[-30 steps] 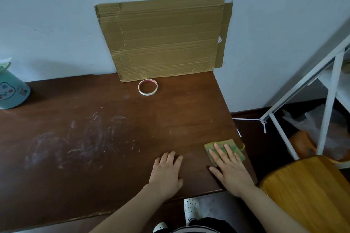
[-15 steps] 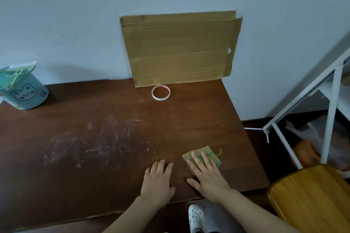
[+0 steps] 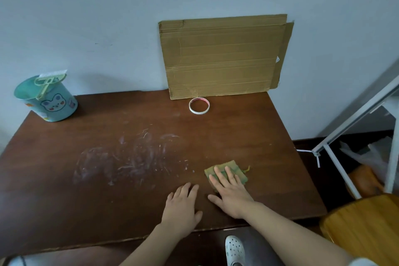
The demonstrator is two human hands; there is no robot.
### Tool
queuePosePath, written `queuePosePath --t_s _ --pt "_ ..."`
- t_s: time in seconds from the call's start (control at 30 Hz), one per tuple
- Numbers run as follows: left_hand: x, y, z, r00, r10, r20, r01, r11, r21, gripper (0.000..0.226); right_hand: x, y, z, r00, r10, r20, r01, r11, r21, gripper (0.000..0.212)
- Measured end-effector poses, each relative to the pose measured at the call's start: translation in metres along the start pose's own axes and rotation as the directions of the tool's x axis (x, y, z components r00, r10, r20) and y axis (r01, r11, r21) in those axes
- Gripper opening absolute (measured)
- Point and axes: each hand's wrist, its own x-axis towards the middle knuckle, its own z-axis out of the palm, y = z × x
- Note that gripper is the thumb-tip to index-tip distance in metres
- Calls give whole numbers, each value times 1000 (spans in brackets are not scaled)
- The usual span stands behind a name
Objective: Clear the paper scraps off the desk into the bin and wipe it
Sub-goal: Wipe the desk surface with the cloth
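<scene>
Two hands flat on the dark brown wooden desk [image 3: 248, 136]: right hand [image 3: 230, 194], fingers straight, presses the folded green-yellow cloth [image 3: 234, 167] near the front edge. Left hand [image 3: 181, 209] rests spread just beside it, holding nothing.

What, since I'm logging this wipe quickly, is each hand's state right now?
Left hand: open, flat on the desk, holding nothing.
Right hand: open, straight fingers pressing the green cloth.

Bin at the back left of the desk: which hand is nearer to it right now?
Left. The left hand rests flat near the front edge of the desk, well right of the bin; the right hand presses the cloth farther right.
</scene>
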Motion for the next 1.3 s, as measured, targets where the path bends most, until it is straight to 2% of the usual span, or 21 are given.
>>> queuePosePath --t_s 0.1,0.2,0.33,0.43,0.5,0.57,0.7,0.8,0.93,1.07,1.13,1.3 --pt "-2 -5 2 1000 8 9 -8 1000 18 72 -20 -4 22 989 -143 -27 142 989 -49 68" --pt "-2 -6 3 1000 27 4 -27 999 22 71 -40 16 30 984 -177 -39 173 981 -87 68" --pt "-4 -11 2 1000 30 1 -30 999 -15 71 -31 40 11 997 -57 -60 50 992 -114 66" --pt "-5 -13 1 1000 31 -4 -31 998 -54 73 3 20 -7 998 62 -30 -63 997 -37 67" --pt "-4 -13 0 1000 30 -2 -30 996 -84 75 23 -2 -16 996 91 -9 -91 996 -15 69" --pt "-4 -15 -1 1000 30 -9 -30 994 -102 76 33 -23 -18 999 35 16 -34 999 -29 69" --pt "-4 -19 -1 999 23 -43 -26 996 -88 76 13 -42 6 981 -193 7 193 979 -71 66" --pt "-3 -17 1 998 45 -38 -47 998 -44 78 -5 -23 18 968 -244 -54 239 967 -87 63" --pt "-1 -20 -1 999 30 -33 -31 999 -40 79 -2 4 2 993 -82 -85 77 995 -59 62" --pt "0 -20 -4 999 21 -37 -23 998 -60 79 25 -18 -11 997 57 -43 -57 998 8 67" --pt "-1 -21 -3 999 15 -51 -18 997 -70 78 26 -33 -8 999 7 -48 -7 1000 6 67" --pt "-2 -23 1 994 33 -104 -41 997 -73 70 -18 -44 27 969 -243 -54 239 969 -60 65"
